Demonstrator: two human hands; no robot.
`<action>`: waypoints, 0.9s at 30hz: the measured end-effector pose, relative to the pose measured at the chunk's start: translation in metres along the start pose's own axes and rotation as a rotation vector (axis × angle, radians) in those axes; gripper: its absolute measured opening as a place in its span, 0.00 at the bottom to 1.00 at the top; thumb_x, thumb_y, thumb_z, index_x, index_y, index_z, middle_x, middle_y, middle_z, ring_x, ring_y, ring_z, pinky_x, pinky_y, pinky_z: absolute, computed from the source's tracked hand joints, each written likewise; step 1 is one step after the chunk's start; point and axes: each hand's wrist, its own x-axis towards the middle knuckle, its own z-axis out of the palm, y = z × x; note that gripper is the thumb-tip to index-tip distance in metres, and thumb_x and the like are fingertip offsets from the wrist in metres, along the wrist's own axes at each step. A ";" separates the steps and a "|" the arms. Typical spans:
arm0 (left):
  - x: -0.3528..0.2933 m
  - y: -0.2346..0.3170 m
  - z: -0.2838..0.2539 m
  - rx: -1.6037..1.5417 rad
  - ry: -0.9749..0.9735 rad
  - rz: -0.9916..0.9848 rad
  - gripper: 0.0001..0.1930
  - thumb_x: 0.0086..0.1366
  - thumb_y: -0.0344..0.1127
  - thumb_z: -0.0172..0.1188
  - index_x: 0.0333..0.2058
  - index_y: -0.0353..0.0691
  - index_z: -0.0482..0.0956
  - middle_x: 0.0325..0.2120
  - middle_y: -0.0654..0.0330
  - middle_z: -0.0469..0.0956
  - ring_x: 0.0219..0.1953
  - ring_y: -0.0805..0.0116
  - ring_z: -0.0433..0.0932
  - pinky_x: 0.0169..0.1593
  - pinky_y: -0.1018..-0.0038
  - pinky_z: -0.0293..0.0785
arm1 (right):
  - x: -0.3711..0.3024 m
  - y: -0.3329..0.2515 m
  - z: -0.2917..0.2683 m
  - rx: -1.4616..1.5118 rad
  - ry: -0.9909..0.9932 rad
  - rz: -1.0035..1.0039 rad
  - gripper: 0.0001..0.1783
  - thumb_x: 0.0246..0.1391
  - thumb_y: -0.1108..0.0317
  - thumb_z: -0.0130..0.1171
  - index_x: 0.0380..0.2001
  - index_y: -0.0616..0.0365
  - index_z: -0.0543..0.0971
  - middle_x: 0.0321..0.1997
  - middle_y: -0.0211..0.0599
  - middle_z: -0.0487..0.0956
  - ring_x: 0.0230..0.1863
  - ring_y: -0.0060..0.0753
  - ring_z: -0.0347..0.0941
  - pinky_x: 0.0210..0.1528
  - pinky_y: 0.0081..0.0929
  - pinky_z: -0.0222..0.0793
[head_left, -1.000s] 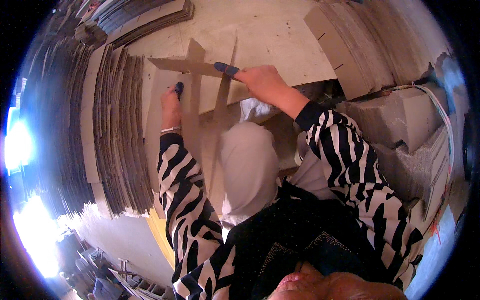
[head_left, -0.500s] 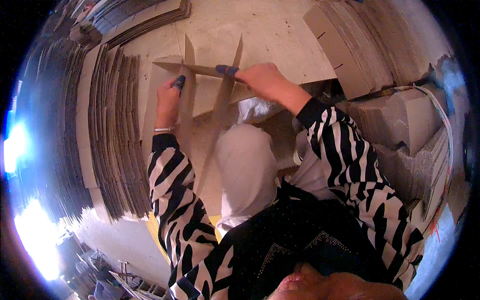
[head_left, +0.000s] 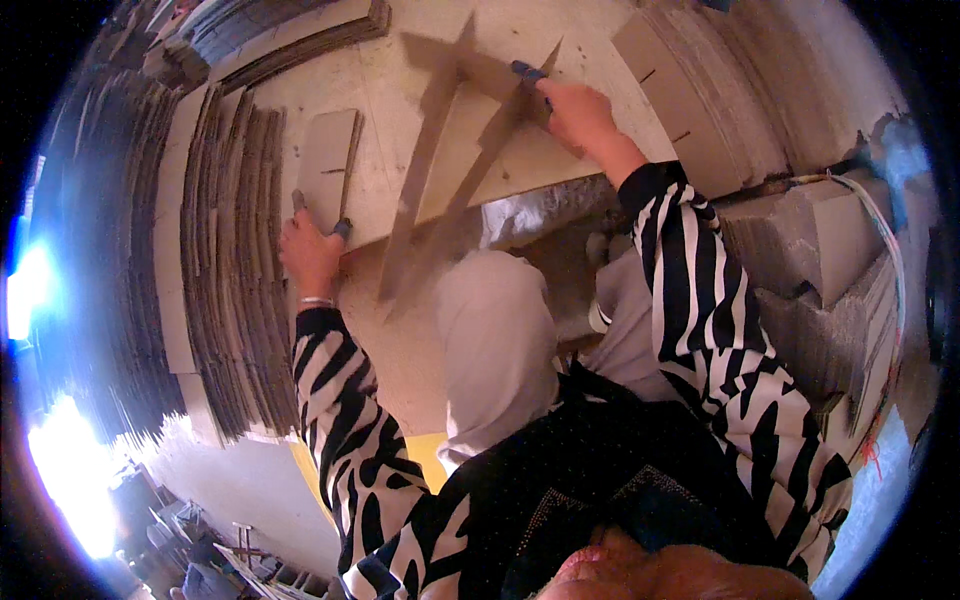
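My right hand point(head_left: 585, 115) is closed on a cardboard divider point(head_left: 435, 140), raised over the far part of the board. Two long strips cross a shorter one in it, and motion blurs their edges. The grip is where the short strip meets the right-hand long strip. Farther left, my left hand point(head_left: 312, 250) takes the near end of a small stack of flat cardboard strips point(head_left: 328, 150), thumb on one side and a finger on the other. Dark coverings show on several fingertips.
Tall stacks of cardboard strips point(head_left: 230, 260) stand at the left. More cardboard piles lie at the far left point(head_left: 300, 45) and right point(head_left: 690, 100). The pale work board point(head_left: 385, 95) ends in front of my knees. A cable point(head_left: 893, 240) hangs at the right.
My left hand has let go of the divider and moved down and left onto the strip stack. My right hand has carried the divider up and to the right.
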 end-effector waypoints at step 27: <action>-0.063 0.112 0.045 -1.238 0.120 0.137 0.23 0.68 0.31 0.49 0.60 0.30 0.63 0.53 0.48 0.72 0.55 0.62 0.71 0.58 0.69 0.65 | -0.025 0.086 -0.086 0.033 0.296 0.087 0.19 0.48 0.71 0.57 0.46 0.57 0.70 0.40 0.53 0.78 0.45 0.60 0.72 0.43 0.49 0.68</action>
